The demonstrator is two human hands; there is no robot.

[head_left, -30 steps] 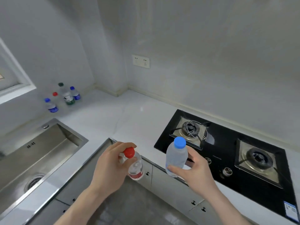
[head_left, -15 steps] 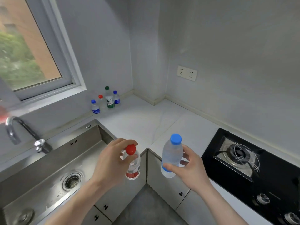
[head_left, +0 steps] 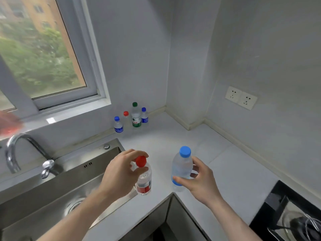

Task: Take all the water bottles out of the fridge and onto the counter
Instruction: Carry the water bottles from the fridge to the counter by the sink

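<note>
My left hand (head_left: 119,174) grips a small red-capped water bottle (head_left: 143,181) near its neck, above the counter's inner corner. My right hand (head_left: 199,181) holds a clear blue-capped water bottle (head_left: 181,169) round its lower half, upright. Both bottles hang over the white counter (head_left: 225,171). Against the far wall under the window stand several bottles: one with a blue cap (head_left: 118,125), one with a red cap (head_left: 126,114), a taller green-capped one (head_left: 136,115) and another blue-capped one (head_left: 144,115). The fridge is out of view.
A steel sink (head_left: 52,192) with a chrome tap (head_left: 15,153) lies at the left. A black gas hob (head_left: 291,214) sits at the lower right. A double socket (head_left: 241,97) is on the right wall. Cabinet fronts (head_left: 156,221) run below the counter.
The view has swung left from the hob towards the sink, window and counter corner. Both hands, still holding their bottles, now hang over the counter, nearer the standing bottles.
</note>
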